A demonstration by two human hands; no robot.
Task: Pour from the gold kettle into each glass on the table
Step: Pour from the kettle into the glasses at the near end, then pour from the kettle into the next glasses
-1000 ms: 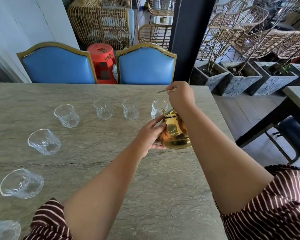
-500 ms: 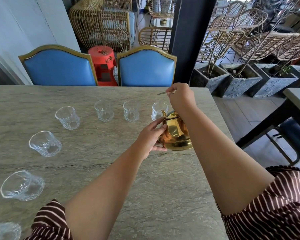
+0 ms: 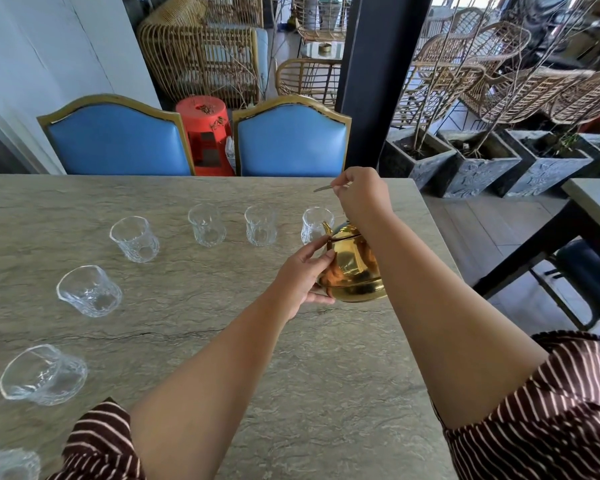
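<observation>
A shiny gold kettle point(image 3: 352, 271) hangs over the stone table point(image 3: 326, 393) at the right, its spout tip at the rim of the rightmost glass point(image 3: 314, 221). My right hand point(image 3: 362, 197) is closed on its thin metal handle from above. My left hand point(image 3: 303, 277) steadies the kettle's left side with its fingers. Several clear patterned glasses stand in an arc: one point(image 3: 260, 225), another point(image 3: 207, 228), a third point(image 3: 135, 239), then more down the left side point(image 3: 89, 291), point(image 3: 42, 374). All look empty.
Two blue chairs with gold frames point(image 3: 291, 142), point(image 3: 118, 140) stand at the table's far edge, with a red stool point(image 3: 205, 133) between them. Stone planters point(image 3: 478, 164) and rattan chairs fill the right background. Another table point(image 3: 593, 199) stands at the right.
Hardly anything differs. Both hands and the kettle stay in place by the rightmost glass; the view has shifted down a little.
</observation>
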